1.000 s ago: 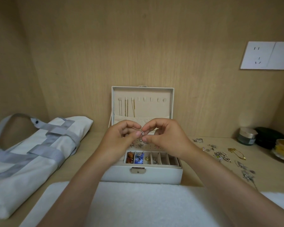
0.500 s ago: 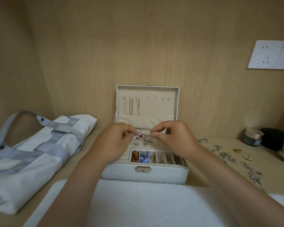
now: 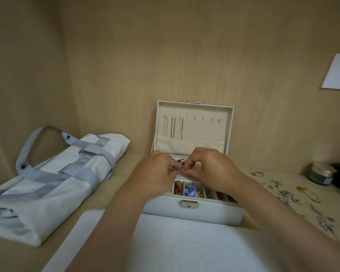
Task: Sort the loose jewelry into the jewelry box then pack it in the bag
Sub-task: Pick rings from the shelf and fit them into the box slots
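Wood-grain tabletop (image 3: pixel 126 171): over the open jewelry box (image 3: pixel 192 210), left hand (image 3: pixel 155 171) and right hand (image 3: pixel 210 167), fingers curled, jointly pinch a small silver piece (image 3: pixel 181 171); bag (image 3: pixel 53 183) lies left.

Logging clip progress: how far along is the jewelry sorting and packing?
Done: gold chains hang in the lid of the open white jewelry box; amber and blue pieces sit in front compartments. In hand: left hand and right hand pinch a small silver piece. Left: loose silver and gold jewelry beside the box; white-grey canvas bag not packed.
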